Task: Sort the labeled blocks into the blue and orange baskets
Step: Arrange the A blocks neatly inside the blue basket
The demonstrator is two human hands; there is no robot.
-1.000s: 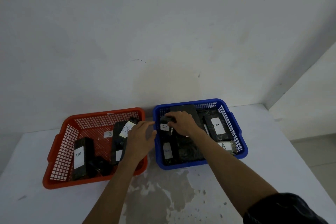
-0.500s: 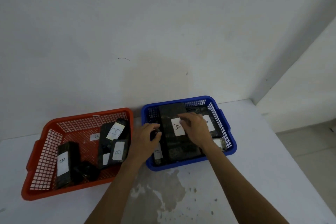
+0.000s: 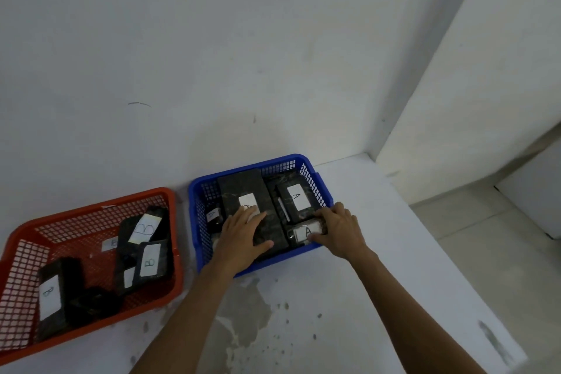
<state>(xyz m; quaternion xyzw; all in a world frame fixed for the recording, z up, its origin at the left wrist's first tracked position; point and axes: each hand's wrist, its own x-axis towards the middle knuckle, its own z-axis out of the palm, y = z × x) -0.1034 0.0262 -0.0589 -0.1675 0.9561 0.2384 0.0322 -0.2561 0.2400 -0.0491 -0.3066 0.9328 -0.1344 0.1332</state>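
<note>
The blue basket (image 3: 306, 164) holds several dark blocks with white "A" labels. My left hand (image 3: 241, 240) lies flat, fingers spread, on the long dark block (image 3: 243, 187) in its middle. My right hand (image 3: 340, 229) is at the basket's near right corner, fingers curled around a small block labelled "A" (image 3: 303, 232). Another "A" block (image 3: 296, 197) lies behind it. The orange basket (image 3: 170, 200) to the left holds several dark blocks labelled "B" (image 3: 148, 258).
Both baskets sit on a white table (image 3: 379, 252) pushed against a white wall. The table's right edge drops to a tiled floor (image 3: 491, 237). A grey stain (image 3: 246, 313) marks the table in front of the blue basket.
My right hand has moved from the long middle block to the small "A" block at the basket's right corner. My left hand has slid onto the long block. The view has shifted right.
</note>
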